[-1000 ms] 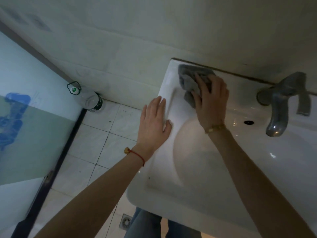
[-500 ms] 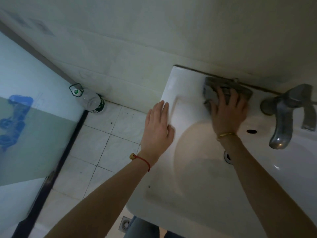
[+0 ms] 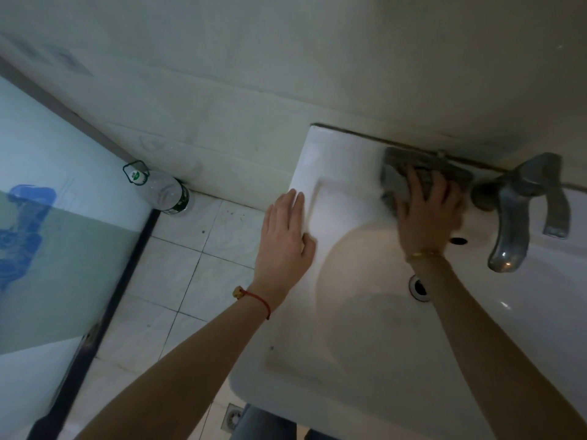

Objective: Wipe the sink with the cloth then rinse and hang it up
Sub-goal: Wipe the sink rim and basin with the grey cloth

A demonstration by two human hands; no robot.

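A white ceramic sink is fixed to the tiled wall. My right hand presses a grey cloth flat on the sink's back ledge, just left of the metal tap. The fingers cover the cloth's middle; its left part and far edge stick out. My left hand lies flat and open on the sink's left rim, holding nothing. The drain shows in the basin beside my right forearm, and the overflow hole sits under the tap side.
A clear plastic bottle stands on the tiled floor against the wall, left of the sink. A frosted glass panel with a dark frame runs along the left. A floor drain lies below the sink's front edge.
My right hand has slid the cloth rightward along the back ledge, from the sink's left corner to beside the tap. The left hand has stayed on the left rim.
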